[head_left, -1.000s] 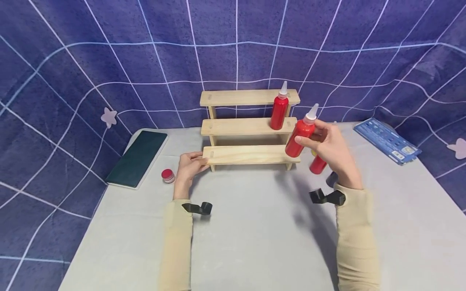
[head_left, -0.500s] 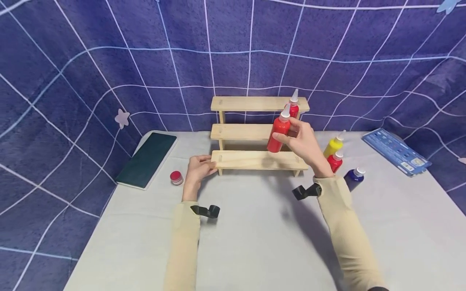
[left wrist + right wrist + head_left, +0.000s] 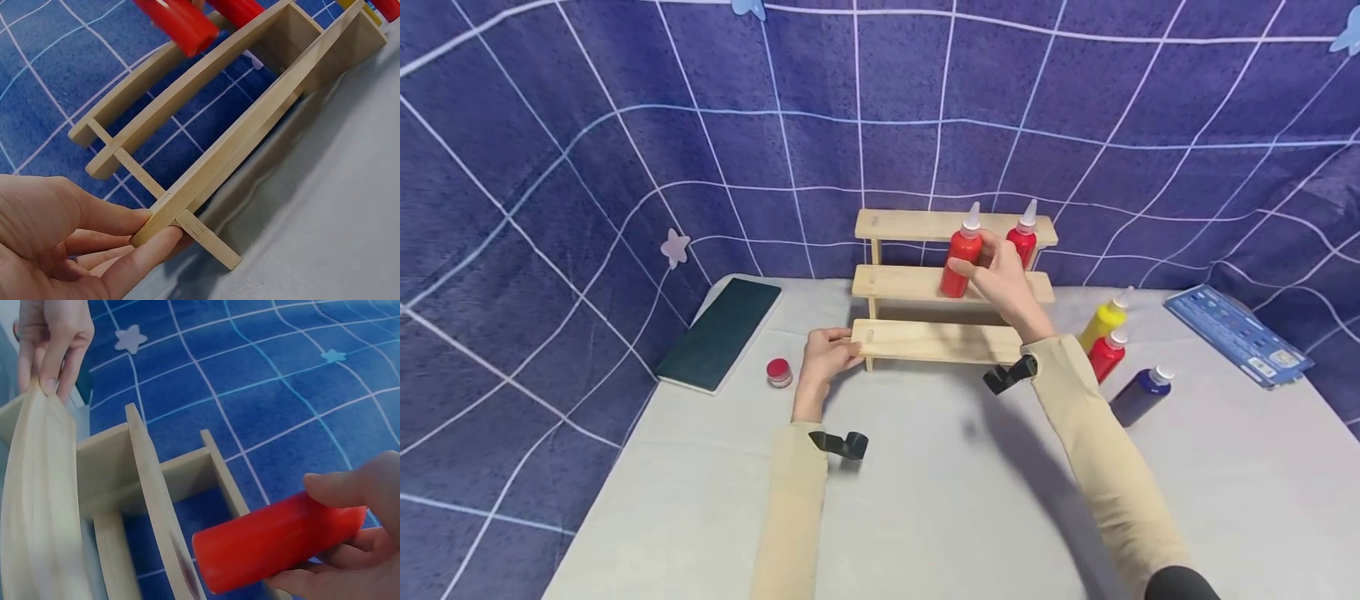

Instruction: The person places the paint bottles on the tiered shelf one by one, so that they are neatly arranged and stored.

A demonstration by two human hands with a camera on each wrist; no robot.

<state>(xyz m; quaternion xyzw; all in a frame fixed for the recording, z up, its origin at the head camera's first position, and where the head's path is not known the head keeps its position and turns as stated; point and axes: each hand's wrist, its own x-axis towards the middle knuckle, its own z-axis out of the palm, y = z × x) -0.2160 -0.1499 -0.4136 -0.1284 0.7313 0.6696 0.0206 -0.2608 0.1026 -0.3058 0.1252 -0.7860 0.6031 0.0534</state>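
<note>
My left hand (image 3: pixel 826 360) pinches the left end of the lowest board of a three-step wooden shelf (image 3: pixel 936 340); thumb and fingers lie on either side of it in the left wrist view. My right hand (image 3: pixel 1004 282) grips a red squeeze bottle (image 3: pixel 958 271) with a white pointed nozzle, nearly upright at the middle step. Whether its base (image 3: pixel 199 42) touches that board I cannot tell. Just right of it, a second red squeeze bottle (image 3: pixel 1022 240) stands on the shelf, partly hidden by my right hand.
Right of the shelf are a yellow bottle (image 3: pixel 1103 323), a red bottle (image 3: pixel 1107 357) and a dark blue bottle (image 3: pixel 1141 396). A small red-lidded jar (image 3: pixel 779 372) and a dark green notebook (image 3: pixel 721 333) lie left. A blue printed packet (image 3: pixel 1238 335) lies far right; a blue curtain (image 3: pixel 820 158) hangs behind.
My right hand has carried the red bottle leftward from the shelf's right end to the middle step, and it is more upright. The left hand keeps its grip; the head view has shifted.
</note>
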